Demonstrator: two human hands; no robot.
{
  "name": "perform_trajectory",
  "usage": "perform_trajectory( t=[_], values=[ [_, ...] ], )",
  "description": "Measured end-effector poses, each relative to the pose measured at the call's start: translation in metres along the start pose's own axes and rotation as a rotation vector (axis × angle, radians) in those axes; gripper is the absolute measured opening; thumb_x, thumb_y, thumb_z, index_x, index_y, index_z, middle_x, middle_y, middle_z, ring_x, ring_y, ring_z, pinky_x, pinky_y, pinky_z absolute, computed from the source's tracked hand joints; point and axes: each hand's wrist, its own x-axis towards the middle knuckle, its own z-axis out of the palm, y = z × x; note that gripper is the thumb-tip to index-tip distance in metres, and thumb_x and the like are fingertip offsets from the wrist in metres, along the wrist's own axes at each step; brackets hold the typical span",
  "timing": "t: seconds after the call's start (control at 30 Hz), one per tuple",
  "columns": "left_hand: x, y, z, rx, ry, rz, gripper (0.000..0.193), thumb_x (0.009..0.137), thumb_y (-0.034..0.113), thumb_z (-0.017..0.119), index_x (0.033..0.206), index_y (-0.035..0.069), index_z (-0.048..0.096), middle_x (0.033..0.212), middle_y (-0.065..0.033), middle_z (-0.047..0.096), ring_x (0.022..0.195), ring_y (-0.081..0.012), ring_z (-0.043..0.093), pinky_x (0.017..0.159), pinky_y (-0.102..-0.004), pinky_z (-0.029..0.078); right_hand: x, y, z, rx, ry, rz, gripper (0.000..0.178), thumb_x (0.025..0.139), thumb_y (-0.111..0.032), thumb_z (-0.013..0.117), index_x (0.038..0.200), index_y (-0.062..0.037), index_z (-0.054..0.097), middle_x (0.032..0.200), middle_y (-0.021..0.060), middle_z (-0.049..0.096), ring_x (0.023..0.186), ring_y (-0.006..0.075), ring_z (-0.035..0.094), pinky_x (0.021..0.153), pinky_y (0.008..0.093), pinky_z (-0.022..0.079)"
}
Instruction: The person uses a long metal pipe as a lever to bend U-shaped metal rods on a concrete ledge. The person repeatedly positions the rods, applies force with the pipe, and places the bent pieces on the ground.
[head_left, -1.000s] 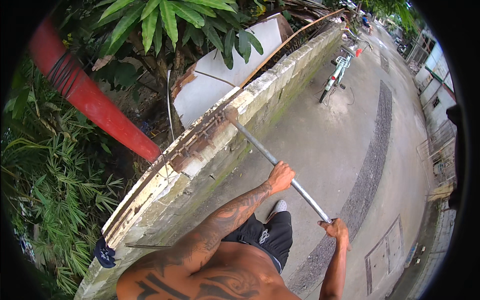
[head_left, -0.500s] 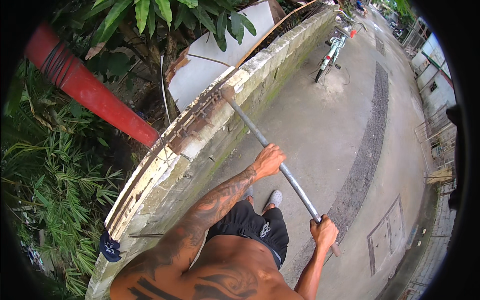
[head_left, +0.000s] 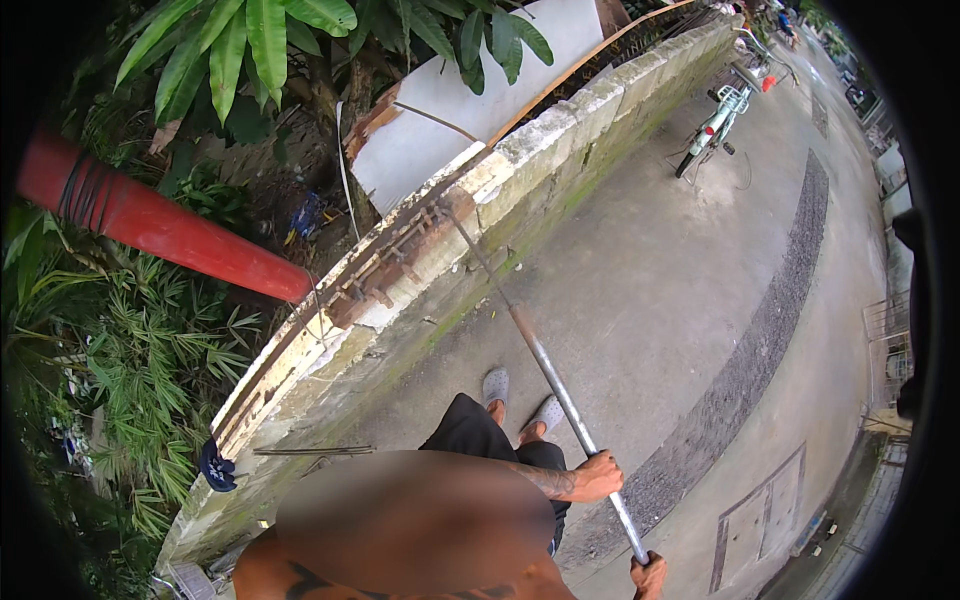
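A long grey metal pipe with a rusty end slants up from my hands toward the wall. My left hand is closed round its lower half. Close to the near end, my right hand grips it too, partly at the picture's lower edge. A thin dark metal rod runs between the pipe's rusty end and the wall top; I cannot tell how far it goes into the pipe. There, a brown wooden board carries a row of short metal pegs, which the rod's far end meets.
A mossy concrete block wall curves along my left. Beyond it are a red tapered post, a white panel and leafy plants. A dark cloth lies on the wall. A pale green bicycle stands on the concrete lane.
The pipe has come back from the wall top toward me, and the thin rod now shows ahead of it. Both hands have moved down and nearer with it. The view has shifted slightly.
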Motion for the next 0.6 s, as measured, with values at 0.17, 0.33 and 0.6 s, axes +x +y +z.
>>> perform_trajectory(
  t=[0.17, 0.33, 0.6],
  values=[
    [-0.019, -0.058, -0.059, -0.038, -0.031, -0.02, 0.006, 0.074, 0.016, 0.068, 0.073, 0.01, 0.067, 0.073, -0.0071, 0.065, 0.074, -0.0245, 0.067, 0.076, -0.0406, 0.045, 0.017, -0.074, -0.03, 0.003, -0.005, -0.039, 0.025, 0.069, -0.024, 0.076, 0.072, -0.0009, 0.067, 0.066, 0.0247, 0.064, 0.068, 0.0456, 0.066, 0.063, 0.05, 0.051],
    [-0.048, -0.171, -0.154, 0.028, 0.019, -0.27, 0.007, 0.067, 0.009, 0.071, 0.072, 0.006, 0.066, 0.067, -0.011, 0.063, 0.077, -0.0271, 0.065, 0.079, -0.0405, 0.042, 0.05, -0.243, -0.083, -0.005, -0.039, -0.244, 0.025, 0.076, -0.028, 0.076, 0.084, -0.0047, 0.069, 0.075, 0.0256, 0.068, 0.078, 0.0442, 0.068, 0.073, 0.0504, 0.055],
    [0.009, -0.205, -0.152, 0.106, 0.132, -0.305, 0.009, 0.064, 0.009, 0.071, 0.069, 0.005, 0.065, 0.061, -0.0145, 0.062, 0.065, -0.0323, 0.065, 0.078, -0.0429, 0.043, 0.173, -0.225, -0.129, 0.117, -0.229, -0.36, 0.026, 0.073, -0.023, 0.082, 0.082, 0.0006, 0.075, 0.066, 0.0211, 0.067, 0.057, 0.0281, 0.069, 0.059, 0.0402, 0.052]
  ],
)
